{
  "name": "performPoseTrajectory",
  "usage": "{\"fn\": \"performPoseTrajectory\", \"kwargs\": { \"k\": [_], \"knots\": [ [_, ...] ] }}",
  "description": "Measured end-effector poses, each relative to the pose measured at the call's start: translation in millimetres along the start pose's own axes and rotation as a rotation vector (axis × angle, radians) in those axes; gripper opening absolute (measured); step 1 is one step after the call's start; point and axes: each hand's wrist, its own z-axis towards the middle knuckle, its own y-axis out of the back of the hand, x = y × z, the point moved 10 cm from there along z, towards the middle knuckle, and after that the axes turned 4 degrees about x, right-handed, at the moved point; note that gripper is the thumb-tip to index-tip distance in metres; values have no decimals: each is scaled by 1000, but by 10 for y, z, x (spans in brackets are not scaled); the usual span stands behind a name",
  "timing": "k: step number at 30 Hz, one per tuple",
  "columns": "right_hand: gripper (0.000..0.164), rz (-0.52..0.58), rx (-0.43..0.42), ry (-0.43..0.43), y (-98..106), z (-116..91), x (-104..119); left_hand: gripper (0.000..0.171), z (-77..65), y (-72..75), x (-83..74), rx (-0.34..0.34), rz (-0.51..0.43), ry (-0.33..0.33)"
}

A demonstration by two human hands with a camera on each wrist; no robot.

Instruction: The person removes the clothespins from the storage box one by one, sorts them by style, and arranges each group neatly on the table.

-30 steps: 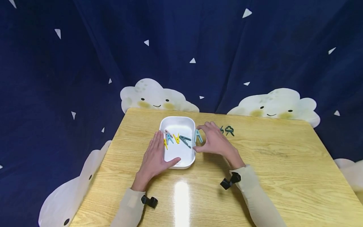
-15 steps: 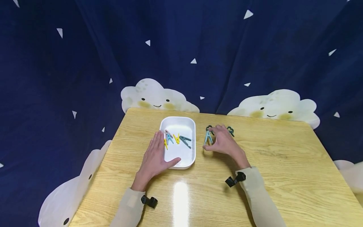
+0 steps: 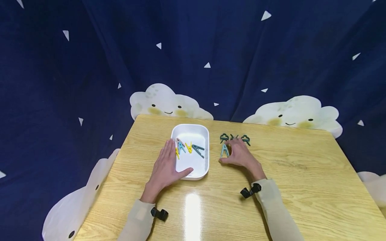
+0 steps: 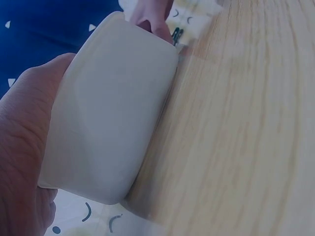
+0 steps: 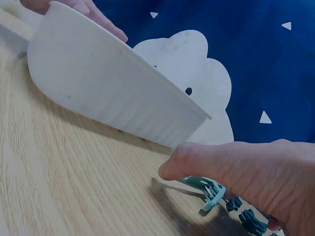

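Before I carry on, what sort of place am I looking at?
Probably an indoor corner set up for tabletop work: a wooden table with a lamp-like glare on it, in front of a dark blue backdrop printed with smiling clouds.

My left forearm [image 3: 137,217] slants up and inward from the bottom edge, the wrist [image 3: 147,194] nearly in line with it. My left hand [image 3: 165,166] lies with its fingers [image 3: 167,152] straight and close together, pointing forward, while the thumb [image 3: 184,172] stretches out wide to the right. My right forearm [image 3: 275,209] comes in from the lower right, and my right hand [image 3: 240,154] turns farther leftward at the wrist [image 3: 257,170]. There my thumb and index finger curve toward each other in a pinch; from the right wrist, the thumb hides most of the other fingers.
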Motion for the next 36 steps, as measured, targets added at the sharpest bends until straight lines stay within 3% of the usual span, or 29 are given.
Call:
{"fn": "performPoseTrajectory", "kwargs": {
  "k": [20,36],
  "knots": [
    [90,9,31,-39,-32,-55,-91,133,5,0,-3,-7,4,-2],
    [92,-3,13,-14,-13,-83,-58,134,6,-3,-5,-4,12,-7]
  ]
}}
